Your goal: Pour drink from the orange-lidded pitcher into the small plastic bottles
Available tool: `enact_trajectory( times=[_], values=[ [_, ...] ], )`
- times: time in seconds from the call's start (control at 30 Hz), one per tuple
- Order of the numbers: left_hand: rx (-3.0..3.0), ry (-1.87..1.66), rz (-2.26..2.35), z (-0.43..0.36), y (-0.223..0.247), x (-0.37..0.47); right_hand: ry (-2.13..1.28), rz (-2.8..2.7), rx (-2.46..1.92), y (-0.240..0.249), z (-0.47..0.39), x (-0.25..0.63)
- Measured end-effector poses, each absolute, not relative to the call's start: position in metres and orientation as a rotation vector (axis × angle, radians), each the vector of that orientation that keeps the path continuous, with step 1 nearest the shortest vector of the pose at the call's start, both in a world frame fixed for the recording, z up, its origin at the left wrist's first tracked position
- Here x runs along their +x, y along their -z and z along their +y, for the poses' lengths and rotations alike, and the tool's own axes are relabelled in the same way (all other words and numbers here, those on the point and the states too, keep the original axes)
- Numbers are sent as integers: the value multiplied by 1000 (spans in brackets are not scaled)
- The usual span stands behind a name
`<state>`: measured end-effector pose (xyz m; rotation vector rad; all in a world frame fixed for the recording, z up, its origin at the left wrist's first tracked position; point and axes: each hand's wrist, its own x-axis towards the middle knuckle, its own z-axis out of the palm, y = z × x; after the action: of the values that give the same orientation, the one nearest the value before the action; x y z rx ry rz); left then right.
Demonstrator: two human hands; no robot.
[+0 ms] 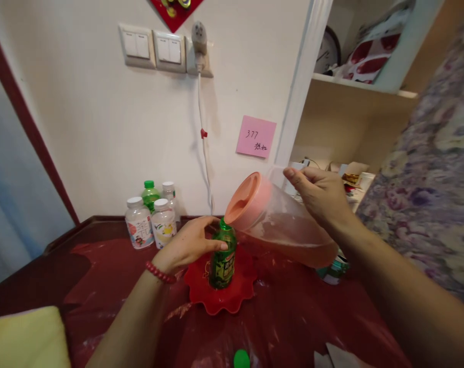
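My left hand (195, 240), with a red bead bracelet on the wrist, grips the upper part of a green bottle (223, 266). The bottle stands upright on a red scalloped plate (237, 295), its cap off. In my right hand (320, 191) is the handle of a clear pitcher (289, 230) with a pink lid (247, 202). The pitcher is tilted to the left, its lid edge at the bottle's mouth, and brownish liquid lies along its lower side. A loose green cap (241, 359) lies near the front edge of the view.
Several bottles, including a clear jar (140, 225), stand at the back left by the wall. A yellow cloth (27, 340) lies front left. Behind the pitcher's base is a green can (333, 271). A white cord (204, 153) hangs to the table; floral fabric (427, 168) is at right.
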<state>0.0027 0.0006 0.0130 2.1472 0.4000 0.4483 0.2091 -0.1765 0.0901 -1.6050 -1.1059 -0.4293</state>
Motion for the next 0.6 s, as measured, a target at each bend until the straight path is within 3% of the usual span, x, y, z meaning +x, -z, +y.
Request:
enact_trajectory(
  times=[0.27,0.6],
  values=[
    [2052,-424,389,-2,-19,4,330,-990,-1454,-73,-172,215],
    [2031,-372,351,2,-19,5,82,-650,-1211,-12,-177,234]
  ],
)
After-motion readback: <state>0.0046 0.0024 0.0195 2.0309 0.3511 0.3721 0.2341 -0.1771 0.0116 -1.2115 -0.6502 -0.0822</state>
